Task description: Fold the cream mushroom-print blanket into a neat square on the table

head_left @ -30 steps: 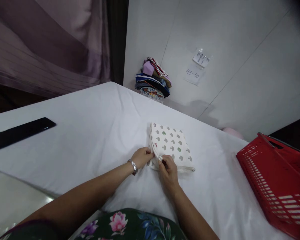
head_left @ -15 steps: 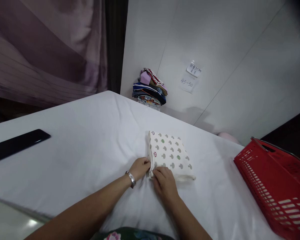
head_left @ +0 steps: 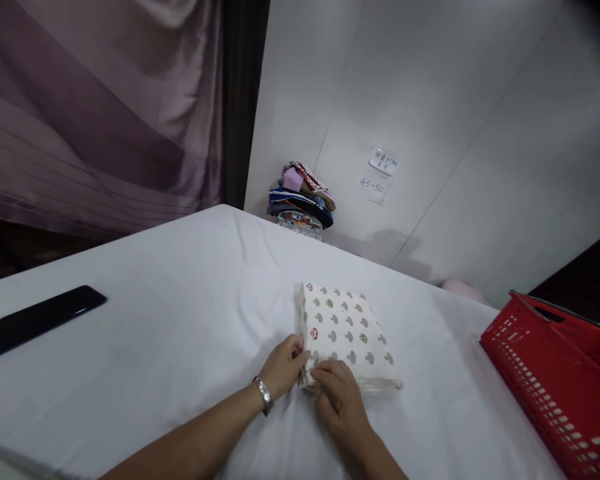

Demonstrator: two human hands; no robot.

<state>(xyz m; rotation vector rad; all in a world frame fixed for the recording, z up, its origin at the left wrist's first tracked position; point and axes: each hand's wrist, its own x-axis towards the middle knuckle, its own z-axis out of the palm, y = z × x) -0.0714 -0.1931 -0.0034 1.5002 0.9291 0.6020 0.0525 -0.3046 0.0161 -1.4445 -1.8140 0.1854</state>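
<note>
A folded cream cloth [head_left: 345, 327] printed with grey, green and red mushrooms lies flat on the white-covered table [head_left: 180, 313]. At its near left corner, my left hand [head_left: 284, 365], with a silver bracelet at the wrist, pinches the layered left edge between thumb and fingers. My right hand [head_left: 341, 399] rests at the near edge close to the same corner. Its curled fingers press on the cloth's top face, with the thumb tucked below. The underside of the cloth is hidden.
A red plastic basket [head_left: 555, 373] stands at the right. A stack of folded clothes [head_left: 303, 200] sits beyond the table's far edge by the wall, near paper notes [head_left: 377, 175]. At the left lies a flat black object [head_left: 40, 320]. A purple curtain [head_left: 95, 113] hangs behind.
The whole view has shifted, so everything sits lower in the picture. My left thumb now lies over the cloth's top edge at the corner. The cloth stays in place on the table.
</note>
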